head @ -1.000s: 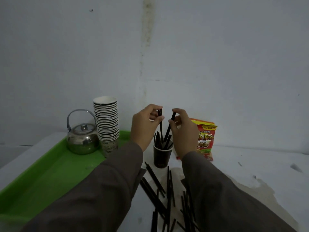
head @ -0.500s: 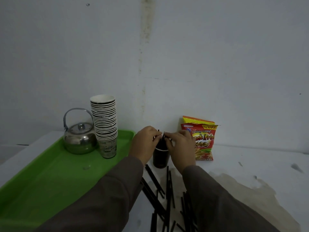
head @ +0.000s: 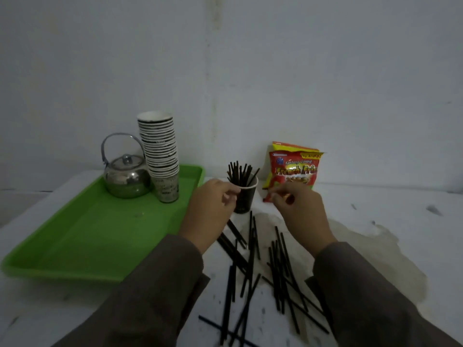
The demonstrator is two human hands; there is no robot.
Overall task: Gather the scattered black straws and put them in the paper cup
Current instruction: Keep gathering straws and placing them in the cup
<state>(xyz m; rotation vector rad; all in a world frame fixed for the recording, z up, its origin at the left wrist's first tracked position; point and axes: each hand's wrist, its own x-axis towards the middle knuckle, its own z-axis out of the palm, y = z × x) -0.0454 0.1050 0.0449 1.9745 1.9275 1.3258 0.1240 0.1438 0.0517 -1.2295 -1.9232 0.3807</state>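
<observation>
A person's two hands reach out over a white table point(head: 375, 209), seen from above and behind; brown sleeves point(head: 160, 284) cover both arms. A dark paper cup point(head: 244, 197) stands upright on the table between the hands, with a bunch of black straws point(head: 240, 175) standing in it and fanning out above its rim.

The left hand point(head: 213, 211) sits just left of the cup, its fingers loosely curled and its fingertips at or touching the cup's side near the rim. It holds no straw. The right hand point(head: 299, 211) hovers to the right of the cup, apart from it, with fingers half curled and nothing in them.

Many more straws, loose point(head: 253, 266), lie scattered and crossing one another on the table in front of the cup, below and between the two wrists, running toward the bottom edge of the view. Neither hand touches them.

A red and yellow snack bag point(head: 293, 166) stands against the wall just behind the right hand. To the left lies a green tray point(head: 87, 234) bearing a steel kettle point(head: 126, 176) and a tall stack of cups point(head: 160, 156).
</observation>
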